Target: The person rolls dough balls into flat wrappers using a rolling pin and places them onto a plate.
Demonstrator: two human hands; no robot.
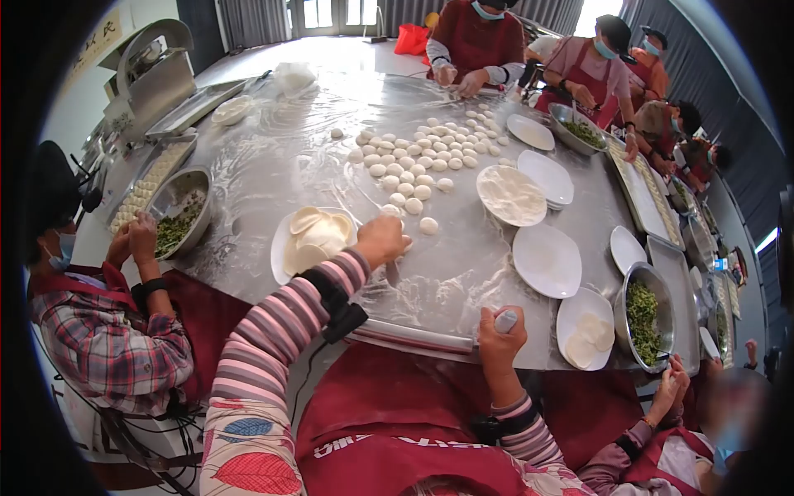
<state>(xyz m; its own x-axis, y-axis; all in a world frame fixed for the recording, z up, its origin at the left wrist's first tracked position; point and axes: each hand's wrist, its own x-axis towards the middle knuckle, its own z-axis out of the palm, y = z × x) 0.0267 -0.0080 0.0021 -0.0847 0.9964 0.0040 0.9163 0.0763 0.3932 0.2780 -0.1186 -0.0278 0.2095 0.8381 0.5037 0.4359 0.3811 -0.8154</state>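
Observation:
My left hand (382, 240) is over the table beside the plate (279, 258) of flat dough rounds (315, 237). Its fingers are curled close to the nearest dough balls (414, 205); what they hold, if anything, is hidden. At the table's front edge, my right hand (502, 339) is wrapped round a tool with a rounded grey end (505, 321), most of it hidden in the fist. Many small dough pieces lie scattered over the middle of the floured steel table (273, 165).
White plates (547, 261) stand at the right, one holding flour (511, 196), another dough rounds (589, 337). Bowls of green filling (643, 318) stand left and right. A co-worker (124, 331) sits left, another (662, 430) right; more (475, 41) work across the table.

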